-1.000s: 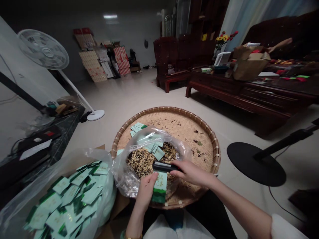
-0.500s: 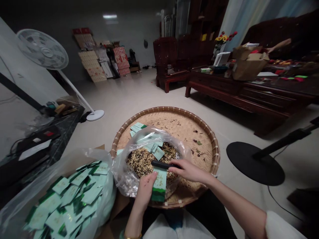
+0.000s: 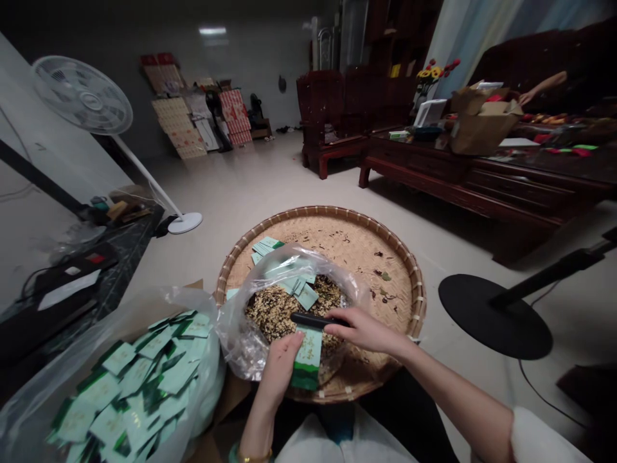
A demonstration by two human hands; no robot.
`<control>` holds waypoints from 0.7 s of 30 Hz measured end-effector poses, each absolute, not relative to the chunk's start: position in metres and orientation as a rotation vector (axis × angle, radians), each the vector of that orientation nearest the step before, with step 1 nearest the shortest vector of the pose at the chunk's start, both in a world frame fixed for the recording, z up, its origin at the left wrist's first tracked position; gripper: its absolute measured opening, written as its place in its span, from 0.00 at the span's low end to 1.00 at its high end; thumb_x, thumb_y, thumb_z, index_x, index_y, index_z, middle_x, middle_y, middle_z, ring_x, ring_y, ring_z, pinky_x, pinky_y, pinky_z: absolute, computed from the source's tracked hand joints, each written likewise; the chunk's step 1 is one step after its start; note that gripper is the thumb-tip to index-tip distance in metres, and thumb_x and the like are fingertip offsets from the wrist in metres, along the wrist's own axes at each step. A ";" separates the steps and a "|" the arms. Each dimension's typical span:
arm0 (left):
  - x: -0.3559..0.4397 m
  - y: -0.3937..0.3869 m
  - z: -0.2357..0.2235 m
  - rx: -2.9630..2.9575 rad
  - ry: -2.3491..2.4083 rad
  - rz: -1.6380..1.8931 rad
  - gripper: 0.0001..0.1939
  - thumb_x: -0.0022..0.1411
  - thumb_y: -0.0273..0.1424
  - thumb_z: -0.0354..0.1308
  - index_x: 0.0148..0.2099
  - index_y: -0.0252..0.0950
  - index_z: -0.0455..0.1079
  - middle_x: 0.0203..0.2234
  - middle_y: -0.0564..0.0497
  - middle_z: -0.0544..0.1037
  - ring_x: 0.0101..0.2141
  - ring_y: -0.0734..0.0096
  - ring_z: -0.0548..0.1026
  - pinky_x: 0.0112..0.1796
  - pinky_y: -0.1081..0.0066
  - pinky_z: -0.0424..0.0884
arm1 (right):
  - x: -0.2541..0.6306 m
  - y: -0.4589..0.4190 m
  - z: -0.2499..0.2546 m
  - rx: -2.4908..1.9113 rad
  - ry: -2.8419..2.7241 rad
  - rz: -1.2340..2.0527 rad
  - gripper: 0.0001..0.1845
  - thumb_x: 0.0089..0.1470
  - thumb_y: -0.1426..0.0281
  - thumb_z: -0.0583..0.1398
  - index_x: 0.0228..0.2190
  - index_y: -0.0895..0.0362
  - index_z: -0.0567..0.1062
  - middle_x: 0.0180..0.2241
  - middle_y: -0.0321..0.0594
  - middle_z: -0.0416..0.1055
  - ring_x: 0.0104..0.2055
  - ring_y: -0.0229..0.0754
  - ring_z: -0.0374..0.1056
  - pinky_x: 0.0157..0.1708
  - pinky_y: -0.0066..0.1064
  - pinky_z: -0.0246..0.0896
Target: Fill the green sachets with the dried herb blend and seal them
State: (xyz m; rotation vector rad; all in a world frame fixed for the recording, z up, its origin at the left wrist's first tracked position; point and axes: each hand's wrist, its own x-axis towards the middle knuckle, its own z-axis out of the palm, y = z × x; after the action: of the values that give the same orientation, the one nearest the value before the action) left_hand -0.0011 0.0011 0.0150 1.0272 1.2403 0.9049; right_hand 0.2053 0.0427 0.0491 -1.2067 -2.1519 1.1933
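My left hand [image 3: 282, 360] pinches the left edge of a pale green tea packet [image 3: 308, 347] with a dark green lower band. In my right hand [image 3: 354, 328] is a slim black bar-shaped tool [image 3: 313, 319], lying across the packet's upper edge. Whether its jaws clamp the packet I cannot tell. Just beyond, an open clear plastic bag [image 3: 241, 334] holds a loose tan and dark dried mix [image 3: 272, 308], with several pale green packets [image 3: 306, 296] on top. The bag rests on a round woven bamboo tray [image 3: 357, 251] in front of me.
A plastic bag [image 3: 207, 379] full of green packets stands at left. A white fan [image 3: 180, 222] stands beyond it. To the right are a black round stand base [image 3: 496, 315] and a dark wooden table [image 3: 463, 173], where another person's hand [image 3: 535, 90] reaches near a cardboard box [image 3: 482, 132].
The black tool and packet have shifted very slightly left, both hands keeping their hold. At the wooden table, the other person's hand has moved a little.
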 end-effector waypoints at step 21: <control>-0.002 0.004 0.022 1.031 1.262 0.944 0.24 0.50 0.50 0.58 0.22 0.31 0.70 0.16 0.53 0.71 0.20 0.74 0.64 0.23 0.75 0.60 | 0.207 0.047 0.052 -1.166 -2.184 1.180 0.18 0.56 0.58 0.55 0.38 0.58 0.75 0.33 0.39 0.74 0.33 0.41 0.67 0.32 0.28 0.58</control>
State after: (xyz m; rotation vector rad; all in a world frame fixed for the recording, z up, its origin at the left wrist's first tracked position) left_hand -0.0019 0.0043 0.0216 1.0310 1.2619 0.9437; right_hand 0.2072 0.0472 0.0521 -1.1662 -2.1835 1.1803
